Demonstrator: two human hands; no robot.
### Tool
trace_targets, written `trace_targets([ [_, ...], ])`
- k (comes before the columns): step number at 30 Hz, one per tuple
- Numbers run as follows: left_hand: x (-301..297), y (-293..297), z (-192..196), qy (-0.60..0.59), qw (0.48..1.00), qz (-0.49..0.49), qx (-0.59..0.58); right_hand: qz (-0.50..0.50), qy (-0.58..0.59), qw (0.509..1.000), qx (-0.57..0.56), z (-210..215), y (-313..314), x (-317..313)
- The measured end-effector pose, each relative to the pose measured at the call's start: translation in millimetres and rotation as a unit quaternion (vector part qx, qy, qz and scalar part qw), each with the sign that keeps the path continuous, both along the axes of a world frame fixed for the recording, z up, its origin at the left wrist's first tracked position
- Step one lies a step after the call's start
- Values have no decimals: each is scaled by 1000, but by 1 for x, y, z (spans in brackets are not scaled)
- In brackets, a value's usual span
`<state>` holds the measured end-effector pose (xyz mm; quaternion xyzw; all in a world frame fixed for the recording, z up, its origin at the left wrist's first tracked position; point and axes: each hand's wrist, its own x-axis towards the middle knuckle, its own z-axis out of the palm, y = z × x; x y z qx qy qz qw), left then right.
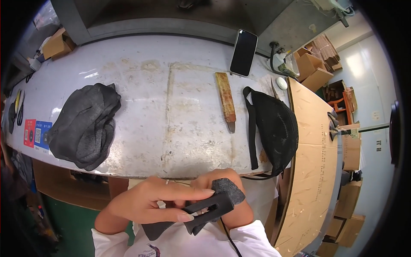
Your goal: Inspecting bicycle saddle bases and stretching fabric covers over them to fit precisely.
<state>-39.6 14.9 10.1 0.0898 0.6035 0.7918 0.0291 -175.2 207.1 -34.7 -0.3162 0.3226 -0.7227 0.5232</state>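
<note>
Both hands work one black mesh piece (205,207) close to the body, below the counter (171,128) edge. Left hand (145,201) fingers pinch its straps; right hand (231,201) fingers wrap it from behind. By the look, one finished piece (274,128) lies right; a heap (85,124) waits left.

On the worktop (171,107) we have a mesh bundle (85,124) at the left, a wooden block (225,100) right of centre, and a mesh pouch (276,126) further right beside a cardboard sheet (312,141). A phone (243,52) leans behind the block, at the far edge.
</note>
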Motion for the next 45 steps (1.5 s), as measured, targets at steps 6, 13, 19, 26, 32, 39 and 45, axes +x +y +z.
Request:
trace_targets([
  [6, 1, -6, -2, 4, 999, -47, -20, 30, -219, 975, -18, 9, -10, 11],
  [13, 4, -9, -4, 12, 995, -98, 10, 176, -205, 944, -188, -16, -13, -3],
  [19, 6, -12, -2, -24, 996, -77, 21, -64, 173, 972, -143, -13, -19, -13],
  [26, 3, -7, 1, -43, 997, -63, 28, -157, 34, 987, 17, -9, -10, 14],
  [32, 2, -7, 4, -47, 997, -52, -11, -131, 3, 991, -11, -21, -9, 15],
  [39, 4, 2, 4, -1, 999, 14, -41, -147, -55, 985, -75, -14, -20, 22],
  [45, 5, 4, 9, 86, 975, 40, -201, -143, -62, 986, -50, -5, -12, 25],
])
